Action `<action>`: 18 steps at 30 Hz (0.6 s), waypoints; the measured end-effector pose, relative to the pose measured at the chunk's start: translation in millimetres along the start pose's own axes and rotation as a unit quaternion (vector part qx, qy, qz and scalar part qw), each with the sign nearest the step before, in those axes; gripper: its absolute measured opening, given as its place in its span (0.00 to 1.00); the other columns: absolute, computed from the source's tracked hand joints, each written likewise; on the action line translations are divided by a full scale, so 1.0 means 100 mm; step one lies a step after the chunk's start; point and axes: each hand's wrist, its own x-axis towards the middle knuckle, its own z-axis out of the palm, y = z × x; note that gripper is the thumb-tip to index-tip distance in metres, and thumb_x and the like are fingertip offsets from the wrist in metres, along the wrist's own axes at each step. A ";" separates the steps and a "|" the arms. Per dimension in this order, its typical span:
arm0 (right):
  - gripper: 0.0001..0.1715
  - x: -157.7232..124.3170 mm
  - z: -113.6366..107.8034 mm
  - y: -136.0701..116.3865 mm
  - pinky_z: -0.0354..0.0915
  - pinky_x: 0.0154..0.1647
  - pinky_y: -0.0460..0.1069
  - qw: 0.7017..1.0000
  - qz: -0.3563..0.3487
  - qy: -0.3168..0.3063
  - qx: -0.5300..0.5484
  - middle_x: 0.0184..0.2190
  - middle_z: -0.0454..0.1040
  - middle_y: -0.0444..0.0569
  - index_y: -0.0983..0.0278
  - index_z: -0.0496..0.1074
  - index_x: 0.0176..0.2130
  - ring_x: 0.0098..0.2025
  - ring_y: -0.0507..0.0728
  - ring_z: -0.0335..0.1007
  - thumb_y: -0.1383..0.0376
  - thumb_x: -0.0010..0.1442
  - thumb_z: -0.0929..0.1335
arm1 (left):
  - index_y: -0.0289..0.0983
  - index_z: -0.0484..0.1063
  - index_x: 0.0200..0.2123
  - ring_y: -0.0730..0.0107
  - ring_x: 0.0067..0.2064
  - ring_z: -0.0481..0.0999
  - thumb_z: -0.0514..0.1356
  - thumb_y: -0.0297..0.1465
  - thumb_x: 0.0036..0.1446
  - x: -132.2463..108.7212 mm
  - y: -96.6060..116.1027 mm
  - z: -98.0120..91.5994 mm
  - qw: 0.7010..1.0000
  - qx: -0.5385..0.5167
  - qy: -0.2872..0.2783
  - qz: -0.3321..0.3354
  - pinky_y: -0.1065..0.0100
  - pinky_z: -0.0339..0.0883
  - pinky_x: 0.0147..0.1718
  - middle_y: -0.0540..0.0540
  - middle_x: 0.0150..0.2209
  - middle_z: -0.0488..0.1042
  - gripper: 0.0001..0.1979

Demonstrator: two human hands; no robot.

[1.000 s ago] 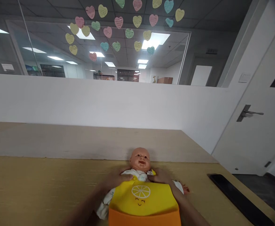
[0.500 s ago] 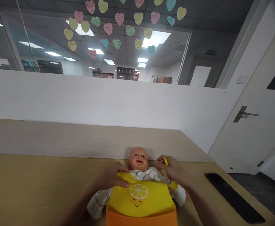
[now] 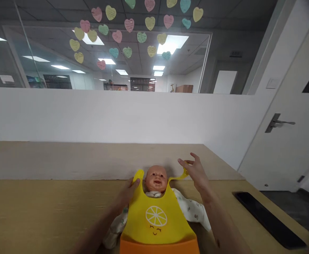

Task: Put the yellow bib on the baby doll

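A baby doll (image 3: 156, 179) in a white patterned outfit lies face up on the wooden table. Over its chest is a yellow bib (image 3: 156, 215) with a lemon-slice print and an orange pocket (image 3: 159, 247) at the bottom. My left hand (image 3: 129, 192) is closed on the bib's left strap, which stands up beside the doll's head. My right hand (image 3: 193, 171) pinches the end of the right strap, stretched outward from the doll's neck; some of its fingers are raised.
A long black object (image 3: 270, 220) lies on the table at the right. Behind the table (image 3: 51, 211) rises a white wall (image 3: 117, 116) with a window and heart-shaped notes above. A door (image 3: 283, 141) with a metal handle is at the right.
Both bib straps have come up beside the doll's head, and the bib now covers more of its chest. My right hand has moved up, pulling its strap outward. The view has shifted slightly.
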 end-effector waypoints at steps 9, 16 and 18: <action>0.23 -0.23 -0.14 -0.06 0.61 0.27 0.47 0.923 -0.041 -0.297 -0.240 0.24 0.74 0.54 0.68 0.71 0.27 0.26 0.55 0.69 0.52 0.58 0.62 | 0.42 0.58 0.55 0.76 0.22 0.62 0.62 0.36 0.45 -0.12 0.07 -0.20 0.993 0.105 -0.047 -0.023 0.75 0.51 0.21 0.58 0.24 0.66 0.32; 0.16 -0.44 0.12 0.00 0.58 0.19 0.45 0.863 0.021 -0.435 -0.258 0.22 0.72 0.53 0.68 0.68 0.23 0.19 0.52 0.64 0.58 0.53 0.65 | 0.36 0.69 0.33 0.79 0.22 0.60 0.64 0.39 0.43 -0.19 0.08 -0.30 0.985 0.095 -0.138 -0.036 0.75 0.48 0.20 0.56 0.24 0.61 0.16; 0.12 -0.44 0.13 -0.02 0.55 0.18 0.44 0.871 0.029 -0.420 -0.253 0.22 0.71 0.52 0.68 0.69 0.26 0.20 0.51 0.63 0.60 0.52 0.65 | 0.36 0.71 0.35 0.77 0.24 0.62 0.65 0.39 0.42 -0.21 0.09 -0.32 0.983 0.092 -0.158 -0.033 0.74 0.49 0.21 0.55 0.25 0.65 0.17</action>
